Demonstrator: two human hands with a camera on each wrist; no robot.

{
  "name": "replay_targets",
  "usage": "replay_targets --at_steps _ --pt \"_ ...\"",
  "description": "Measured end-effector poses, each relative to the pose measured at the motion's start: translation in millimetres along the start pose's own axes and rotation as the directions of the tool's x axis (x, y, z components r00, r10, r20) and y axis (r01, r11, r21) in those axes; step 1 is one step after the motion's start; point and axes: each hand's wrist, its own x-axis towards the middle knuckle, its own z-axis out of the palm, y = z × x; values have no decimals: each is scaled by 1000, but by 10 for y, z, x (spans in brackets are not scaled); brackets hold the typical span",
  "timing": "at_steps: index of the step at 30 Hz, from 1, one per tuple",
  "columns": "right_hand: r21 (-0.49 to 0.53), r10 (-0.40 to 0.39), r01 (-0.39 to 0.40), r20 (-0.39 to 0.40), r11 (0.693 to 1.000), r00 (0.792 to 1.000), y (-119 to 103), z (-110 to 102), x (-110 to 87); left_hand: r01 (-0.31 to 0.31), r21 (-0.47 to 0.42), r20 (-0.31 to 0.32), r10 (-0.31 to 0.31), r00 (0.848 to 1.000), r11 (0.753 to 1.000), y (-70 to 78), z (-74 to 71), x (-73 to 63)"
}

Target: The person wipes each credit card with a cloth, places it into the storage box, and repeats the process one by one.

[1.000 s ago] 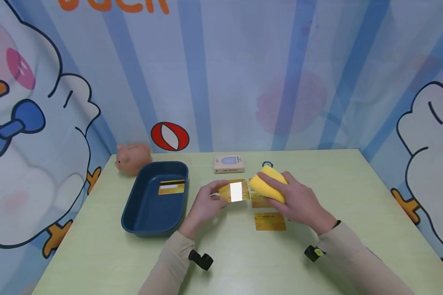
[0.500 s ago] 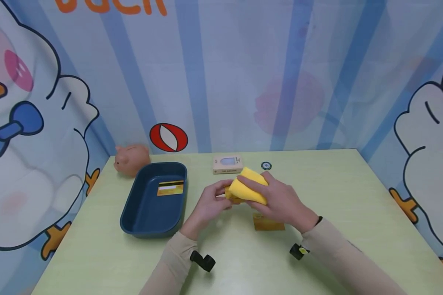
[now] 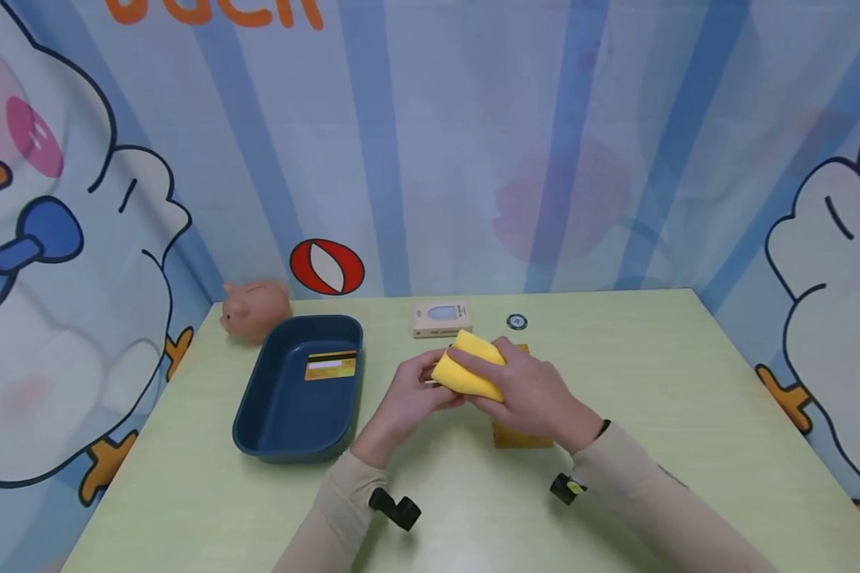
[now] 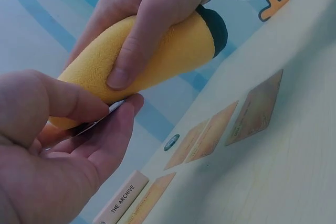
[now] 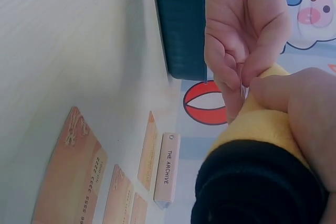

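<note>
My left hand (image 3: 407, 394) pinches a gold bank card above the table, its thin edge (image 4: 100, 117) showing between thumb and fingers in the left wrist view. In my right hand (image 3: 533, 390) is a bunched yellow cloth (image 3: 467, 368) with a dark underside (image 5: 257, 182), pressed against the card. The cloth hides nearly all of the card's face in the head view. Beneath the right hand lies a gold card (image 3: 519, 438), partly covered by that hand. Several more gold cards lie flat around it, such as one card (image 4: 212, 132) in the left wrist view.
A deep blue tray (image 3: 353, 398) stands to the left, with one striped gold card (image 3: 331, 365) inside. Behind it sits a pink piggy bank (image 3: 256, 310). A small white box (image 3: 442, 319) and a round dark chip (image 3: 517, 321) lie near the back edge.
My right hand has moved left with the yellow cloth, from beside the held card to over it. The left hand has stayed nearly in place.
</note>
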Motion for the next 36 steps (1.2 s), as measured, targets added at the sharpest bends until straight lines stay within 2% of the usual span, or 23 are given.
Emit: replay_targets --at_steps 5,13,21,29,36 --pt "4 -6 6 2 1000 1000 -25 1 19 -15 -17 -4 15 1000 1000 -10 -5 5" --pt "16 -1 1 1 1000 1000 -46 20 22 -53 -55 25 54 998 997 -2 -15 -8" --pt "3 30 -30 -35 1000 999 -87 66 23 -101 -21 28 102 994 995 39 9 -36" --pt "2 39 -39 -41 999 998 -102 79 12 -101 -50 10 102 995 994 68 39 -67" --pt "41 45 -43 -38 998 998 -90 70 13 -79 -22 -21 78 997 997 90 32 -69"
